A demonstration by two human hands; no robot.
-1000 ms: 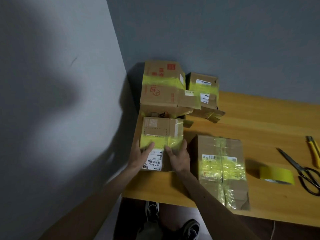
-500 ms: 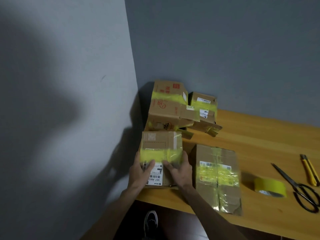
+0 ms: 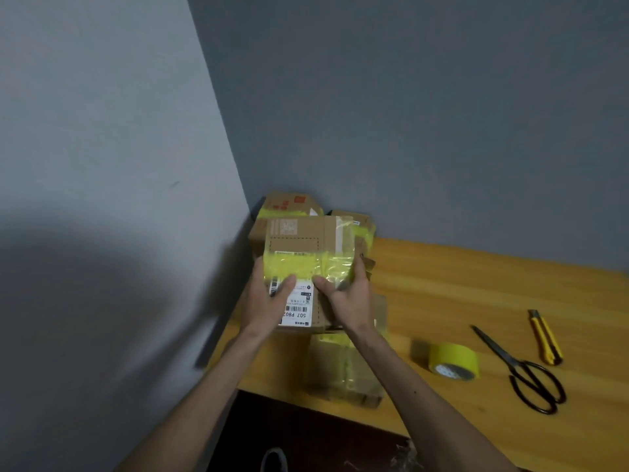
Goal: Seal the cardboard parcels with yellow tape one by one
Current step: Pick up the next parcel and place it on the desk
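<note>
My left hand [image 3: 267, 301] and right hand [image 3: 347, 299] clasp the taped box [image 3: 299, 240], fingers wrapped round its sides, thumbs on top, probably to set it on the sealed pile [image 3: 289, 204].

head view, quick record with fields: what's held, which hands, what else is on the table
held parcel: cardboard, yellow tape band, label on top
left hand: grips its left side
right hand: grips its right side
corner stack: taped parcels behind it
flat parcel: taped, on the table
right of it: tape roll, scissors, utility knife
</note>
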